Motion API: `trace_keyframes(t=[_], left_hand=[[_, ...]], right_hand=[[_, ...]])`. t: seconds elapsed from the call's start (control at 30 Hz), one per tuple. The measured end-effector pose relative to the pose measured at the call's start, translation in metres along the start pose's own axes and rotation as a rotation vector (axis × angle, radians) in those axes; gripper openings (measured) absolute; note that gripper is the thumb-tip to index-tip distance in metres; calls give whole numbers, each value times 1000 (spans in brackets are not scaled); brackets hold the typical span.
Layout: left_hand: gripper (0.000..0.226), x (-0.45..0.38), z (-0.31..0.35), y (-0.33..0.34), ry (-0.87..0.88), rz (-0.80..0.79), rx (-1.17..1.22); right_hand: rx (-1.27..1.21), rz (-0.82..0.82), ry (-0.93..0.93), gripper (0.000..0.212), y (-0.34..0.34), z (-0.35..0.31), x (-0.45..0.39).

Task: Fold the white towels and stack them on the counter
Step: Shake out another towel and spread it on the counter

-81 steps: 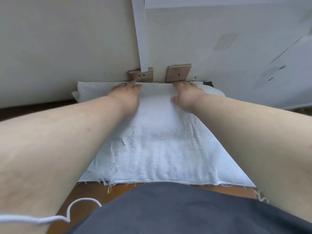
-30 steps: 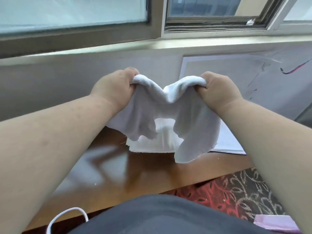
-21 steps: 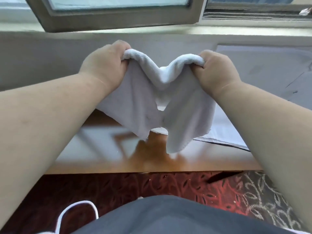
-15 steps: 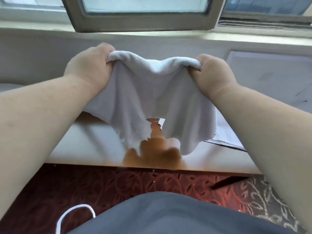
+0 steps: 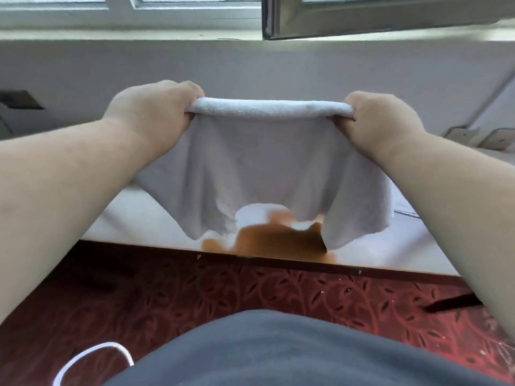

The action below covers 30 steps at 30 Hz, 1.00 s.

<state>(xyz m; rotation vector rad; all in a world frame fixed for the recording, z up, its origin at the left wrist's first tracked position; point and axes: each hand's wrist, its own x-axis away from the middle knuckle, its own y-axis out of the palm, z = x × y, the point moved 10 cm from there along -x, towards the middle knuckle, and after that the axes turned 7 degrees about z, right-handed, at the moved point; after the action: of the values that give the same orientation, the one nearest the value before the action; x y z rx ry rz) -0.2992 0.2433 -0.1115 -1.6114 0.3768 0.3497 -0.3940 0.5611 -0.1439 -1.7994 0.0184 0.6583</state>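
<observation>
The white towel (image 5: 262,168) is held up at centre frame, above the glossy wooden counter (image 5: 133,218), stretched taut along its top edge. Trouble is likely from the two uneven lower corners: if it is laid down like this, a crooked fold could be made. The left hand (image 5: 152,112) and right hand (image 5: 381,121) are raised level, knuckles up, each curled tightly round a top corner.

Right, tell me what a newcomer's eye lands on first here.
First the white towel, held up mid-frame above the counter, its top edge pulled straight between the left hand and right hand, both gripping it. Below it the counter shines with glare, and the red patterned carpet fills the foreground.
</observation>
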Motion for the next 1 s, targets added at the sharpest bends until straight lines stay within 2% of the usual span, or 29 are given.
trace_keyframes(t=[0.3,0.4,0.57,0.6,0.67,0.73,0.77,0.83,0.9,1.0], left_hand=[[16,19,-119,35,50,-121,-160],[18,27,-140,64,-15,-206,-206],[24,46,-155,117,-167,-434,-299],[29,48,-151,127,-208,-488,-278],[56,45,-120,144,-231,-552,-152],[82,31,-56,157,-85,-554,55],[85,25,-22,161,0,-541,149],[62,13,25,165,54,-488,270],[35,2,37,170,-7,-469,269],[28,-9,34,179,-30,-466,158]], right_hand=[[36,-78,-79,29,70,-110,-13],[52,-143,-103,31,100,-132,-11],[33,-195,-132,30,139,-156,-10],[15,-202,-141,30,145,-159,-10],[-16,-223,-163,27,157,-165,-11],[-44,-255,-165,23,167,-170,-15],[-53,-277,-153,20,173,-170,-17],[-90,-310,-119,19,181,-167,-20],[-184,-332,-59,20,185,-153,-21],[-295,-533,55,32,205,-110,-10]])
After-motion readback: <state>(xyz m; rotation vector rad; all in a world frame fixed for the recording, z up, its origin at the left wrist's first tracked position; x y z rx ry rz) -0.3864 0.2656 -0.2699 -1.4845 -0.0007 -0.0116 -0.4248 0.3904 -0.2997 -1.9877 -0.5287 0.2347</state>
